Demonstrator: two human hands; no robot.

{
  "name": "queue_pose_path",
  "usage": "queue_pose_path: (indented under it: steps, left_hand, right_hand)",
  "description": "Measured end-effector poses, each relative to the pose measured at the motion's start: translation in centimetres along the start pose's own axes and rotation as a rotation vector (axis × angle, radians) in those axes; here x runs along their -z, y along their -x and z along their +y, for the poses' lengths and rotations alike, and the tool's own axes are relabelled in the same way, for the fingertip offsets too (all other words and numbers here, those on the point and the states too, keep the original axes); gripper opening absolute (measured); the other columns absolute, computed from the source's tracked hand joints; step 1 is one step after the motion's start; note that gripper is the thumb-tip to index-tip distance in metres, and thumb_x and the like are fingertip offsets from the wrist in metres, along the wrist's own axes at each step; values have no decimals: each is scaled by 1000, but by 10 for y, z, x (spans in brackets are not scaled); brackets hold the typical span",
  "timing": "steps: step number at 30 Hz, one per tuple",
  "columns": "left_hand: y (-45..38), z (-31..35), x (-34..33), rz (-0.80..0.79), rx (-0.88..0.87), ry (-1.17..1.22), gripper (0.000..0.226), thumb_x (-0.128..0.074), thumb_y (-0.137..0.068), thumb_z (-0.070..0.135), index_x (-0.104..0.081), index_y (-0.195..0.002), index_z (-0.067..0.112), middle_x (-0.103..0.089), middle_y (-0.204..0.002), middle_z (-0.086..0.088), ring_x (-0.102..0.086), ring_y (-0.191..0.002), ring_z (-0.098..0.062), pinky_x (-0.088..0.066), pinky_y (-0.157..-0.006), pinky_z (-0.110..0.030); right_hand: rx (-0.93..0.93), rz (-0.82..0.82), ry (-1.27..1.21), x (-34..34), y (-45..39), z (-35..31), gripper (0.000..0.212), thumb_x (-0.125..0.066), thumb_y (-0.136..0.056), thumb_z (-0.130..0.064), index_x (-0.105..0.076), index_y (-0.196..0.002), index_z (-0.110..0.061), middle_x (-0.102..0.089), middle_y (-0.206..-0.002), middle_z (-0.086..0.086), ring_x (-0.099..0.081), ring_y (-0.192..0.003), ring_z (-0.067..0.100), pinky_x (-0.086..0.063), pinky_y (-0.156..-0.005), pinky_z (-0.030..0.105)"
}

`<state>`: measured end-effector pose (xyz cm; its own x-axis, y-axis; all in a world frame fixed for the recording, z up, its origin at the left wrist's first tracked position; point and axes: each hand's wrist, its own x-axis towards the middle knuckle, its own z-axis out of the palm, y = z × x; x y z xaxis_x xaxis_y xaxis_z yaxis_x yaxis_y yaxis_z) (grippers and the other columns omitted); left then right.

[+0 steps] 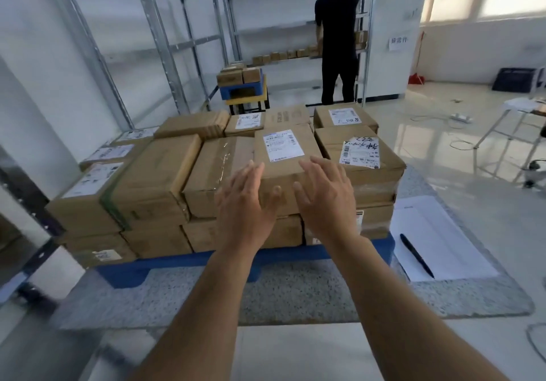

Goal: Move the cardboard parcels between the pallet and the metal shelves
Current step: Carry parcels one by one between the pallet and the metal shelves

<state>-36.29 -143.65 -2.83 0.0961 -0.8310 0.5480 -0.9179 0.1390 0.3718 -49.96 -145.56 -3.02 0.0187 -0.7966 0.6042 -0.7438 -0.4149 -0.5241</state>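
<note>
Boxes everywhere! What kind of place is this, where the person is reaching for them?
Probably a parcel sorting room or small warehouse. Labelled cardboard parcels sit stacked on a blue pallet, tall metal shelves line the wall, and another person is putting small boxes on a shelf at the back.

Single head view, wide-angle, worn at head height, tilted forward and down. Pallet (pixel 183 259) stack close, dead centre toward 12 o'clock; own forearms enter from 6 o'clock. Shelves (pixel 165 41) farther off at 10 to 12 o'clock. No second view.
</note>
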Motion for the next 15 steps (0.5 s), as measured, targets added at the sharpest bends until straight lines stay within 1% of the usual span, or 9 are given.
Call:
queue_pose_path:
  steps: [2,4,7,11,13,15]
  left_hand:
    - [-2,-14,7,14,11,5,61,-35,-92,54,-36,-143,20,-34,-150,-2,-26,-138,-19,-21,-111,-44]
    - [-7,-30,13,22,15,8,58,-40,-94,50,-35,-143,21,-33,-151,-1,-25,-139,-18,-19,-110,-40]
    - [-13,-60,25,14,9,7,60,-38,-93,54,-35,-143,22,-32,-151,0,-25,-139,-17,-17,-109,-35]
    - [-22,-111,48,13,19,24,60,-39,-92,54,-35,-144,22,-34,-150,0,-25,-138,-17,-22,-107,-37]
    - [-27,-139,60,17,17,11,61,-36,-93,55,-34,-144,22,-35,-150,1,-25,-138,-18,-23,-107,-39]
    - [-31,-168,71,18,20,7,62,-35,-91,56,-36,-143,21,-36,-149,0,-26,-137,-18,-22,-107,-38]
  right_hand:
    - [7,4,-4,-10,-1,-14,41,-57,-89,-22,-55,-129,-12,-51,-136,8,-44,-124,26,-34,-102,41]
    - [12,14,0,-21,-3,-27,41,-57,-88,-22,-56,-128,-11,-51,-136,8,-44,-124,27,-33,-101,40]
    - [15,19,9,-45,-6,-53,40,-58,-88,-22,-56,-127,-12,-51,-135,7,-44,-123,26,-31,-101,37]
    - [41,3,1,-84,-9,-98,39,-61,-87,-20,-58,-125,-11,-54,-131,9,-49,-119,27,-36,-96,37]
    - [35,5,-1,-104,-11,-121,39,-62,-87,-20,-58,-125,-11,-54,-130,9,-49,-119,27,-37,-98,38]
    - [33,8,3,-125,-13,-145,39,-62,-86,-19,-58,-124,-10,-55,-130,10,-49,-119,28,-37,-100,40]
